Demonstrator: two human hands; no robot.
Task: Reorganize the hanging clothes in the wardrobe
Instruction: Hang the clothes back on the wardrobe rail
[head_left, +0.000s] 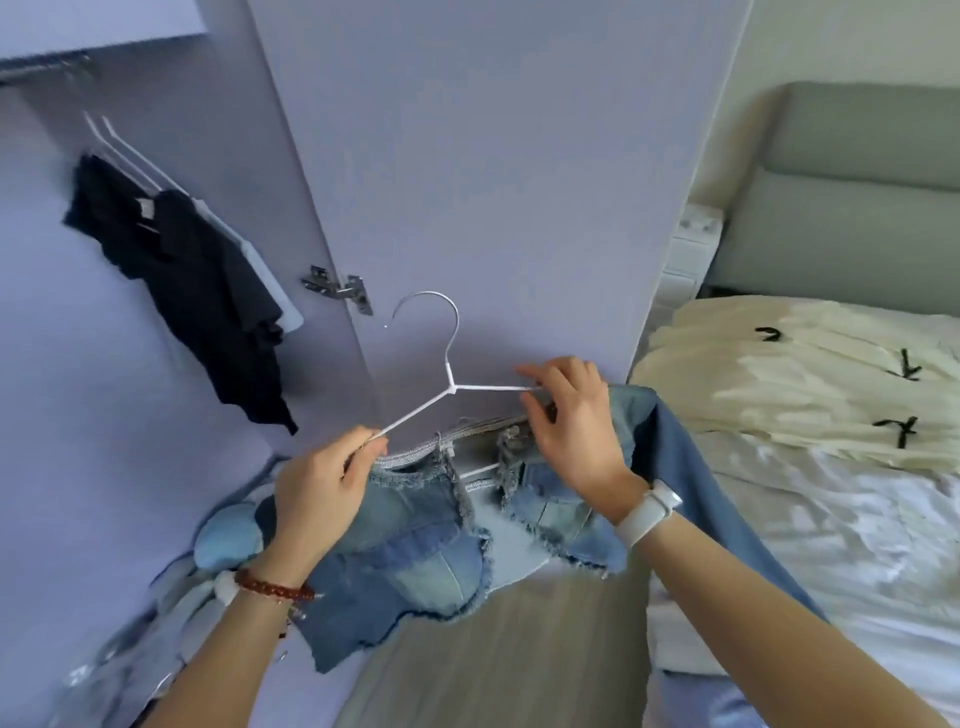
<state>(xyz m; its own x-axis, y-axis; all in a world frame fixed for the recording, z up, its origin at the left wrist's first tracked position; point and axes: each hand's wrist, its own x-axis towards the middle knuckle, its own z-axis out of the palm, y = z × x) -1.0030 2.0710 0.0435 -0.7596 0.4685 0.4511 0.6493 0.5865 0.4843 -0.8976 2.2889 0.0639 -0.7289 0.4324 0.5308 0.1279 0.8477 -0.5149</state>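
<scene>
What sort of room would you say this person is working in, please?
Most likely a bedroom: a bed with a padded headboard stands beside an open wardrobe where dark clothes hang.

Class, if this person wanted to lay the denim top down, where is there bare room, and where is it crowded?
Free: the rumpled white bedsheet below the cream pleated garment, and the grey wood floor beside the bed. Crowded: the wardrobe's lower left, with pale blue clothes.

Holding a white hanger (451, 387) with both hands (left hand (317, 493), right hand (574, 421)), jean top (415, 540) hanging under.
</scene>
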